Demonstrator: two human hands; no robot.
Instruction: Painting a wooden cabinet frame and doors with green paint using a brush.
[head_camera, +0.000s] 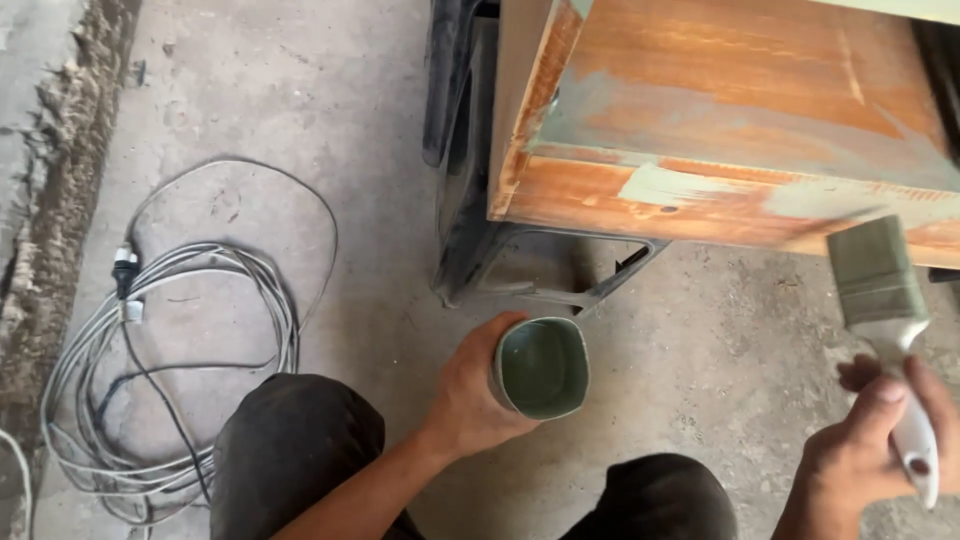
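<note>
My left hand grips a squashed cup of grey-green paint, held low over the concrete floor between my knees. My right hand holds a wide flat paintbrush by its white handle, bristles up and loaded with the same green. The bristle tips touch the lower front edge of an orange-brown wooden cabinet, which has patches of green paint on its side and edge.
A coiled grey cable with a black plug lies on the floor at the left. A dark metal stand supports the cabinet. A rough crumbling edge runs along the far left. My dark-trousered knees fill the bottom.
</note>
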